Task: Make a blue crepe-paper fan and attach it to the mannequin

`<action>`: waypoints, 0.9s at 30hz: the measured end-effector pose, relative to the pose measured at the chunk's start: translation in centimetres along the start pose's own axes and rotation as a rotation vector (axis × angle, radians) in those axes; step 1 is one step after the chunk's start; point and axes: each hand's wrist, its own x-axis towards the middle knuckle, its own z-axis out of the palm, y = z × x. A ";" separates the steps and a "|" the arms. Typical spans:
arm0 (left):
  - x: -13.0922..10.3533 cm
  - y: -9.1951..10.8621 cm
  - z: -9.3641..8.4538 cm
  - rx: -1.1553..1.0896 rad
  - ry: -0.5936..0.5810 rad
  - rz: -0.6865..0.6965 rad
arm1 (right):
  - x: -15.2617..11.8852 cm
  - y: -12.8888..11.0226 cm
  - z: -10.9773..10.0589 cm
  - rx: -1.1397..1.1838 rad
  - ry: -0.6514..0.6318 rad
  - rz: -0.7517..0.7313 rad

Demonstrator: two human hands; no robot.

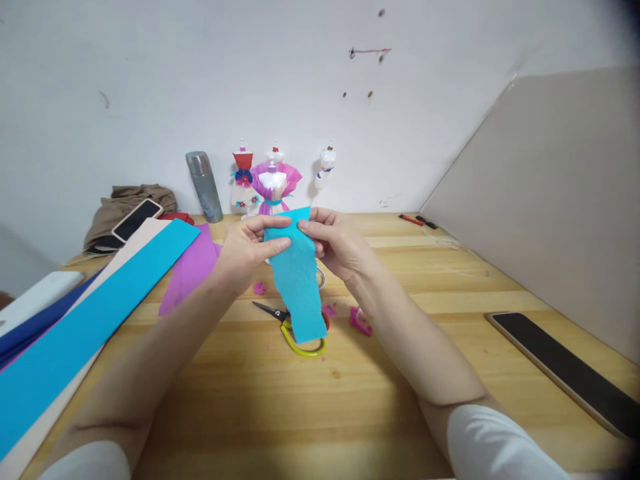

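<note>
A strip of blue crepe paper (300, 287) hangs between my two hands, its sides uneven. My left hand (250, 247) pinches the upper left edge between thumb and fingers. Thumb and fingers of my right hand (333, 237) are closed on the upper right corner. Below the strip, scissors with yellow handles (305, 350) lie on the table, partly covered by the paper. Small pink paper scraps (361, 321) are scattered close by. Just behind my hands stands a small dress form in purple and white paper (273, 183), its lower part hidden.
Long folded sheets of blue paper (100, 327) and a purple sheet (187, 273) lie at the left. A flask (204, 187), a phone on brown cloth (137, 220) and a red-topped figure (243, 177) are by the wall. Another phone (565, 367) lies right; markers (417, 221) lie at the back.
</note>
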 end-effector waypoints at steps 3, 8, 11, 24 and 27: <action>0.0 0.0 0.0 0.033 0.045 0.017 | 0.0 0.1 0.0 -0.007 0.011 0.001; 0.0 0.4 0.0 0.136 0.084 0.049 | 0.0 0.2 -0.1 -0.041 0.084 -0.011; -0.2 0.8 0.0 0.154 0.097 0.053 | -0.3 -0.1 0.1 -0.098 0.128 -0.073; -0.4 2.0 -0.2 0.076 0.099 0.020 | -0.8 0.3 0.8 -0.384 0.115 -0.332; -0.5 1.9 -0.1 0.079 0.089 0.009 | -0.8 0.3 0.9 -0.371 0.140 -0.344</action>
